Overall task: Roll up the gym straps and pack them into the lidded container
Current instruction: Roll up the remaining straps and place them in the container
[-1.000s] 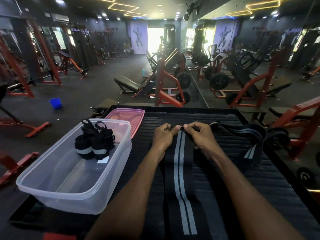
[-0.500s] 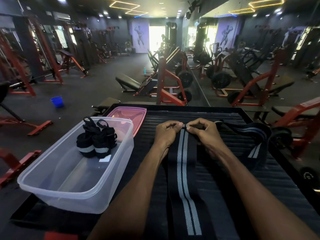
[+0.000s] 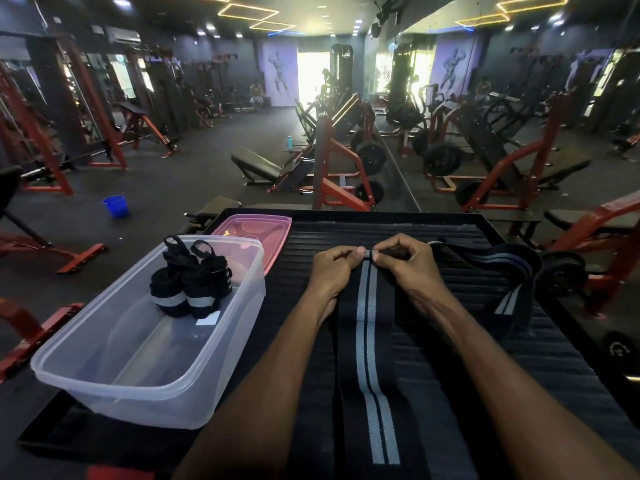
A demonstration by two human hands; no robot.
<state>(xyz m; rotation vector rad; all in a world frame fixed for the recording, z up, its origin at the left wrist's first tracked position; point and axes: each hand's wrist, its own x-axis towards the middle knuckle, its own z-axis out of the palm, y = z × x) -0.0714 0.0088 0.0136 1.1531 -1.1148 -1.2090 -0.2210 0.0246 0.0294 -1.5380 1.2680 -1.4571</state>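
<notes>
- Strap (image 3: 369, 358) lies flat on the table (image 3: 450, 382) from 6 o'clock toward 12, laid straight, probably so it rolls evenly.
- Left hand (image 3: 330, 271) and right hand (image 3: 407, 268) each pinch its far end, thumbs curled over, likely starting a tight first turn.
- Container (image 3: 114, 372) at 9 o'clock stands open beside them, two rolled straps (image 3: 188, 282) inside.
- Pink lid (image 3: 256, 233) waits beyond it, at 11 o'clock.

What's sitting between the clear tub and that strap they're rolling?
Only bare ribbed black mat and the person's left forearm, in the head view, between the clear container and the striped strap.
</notes>
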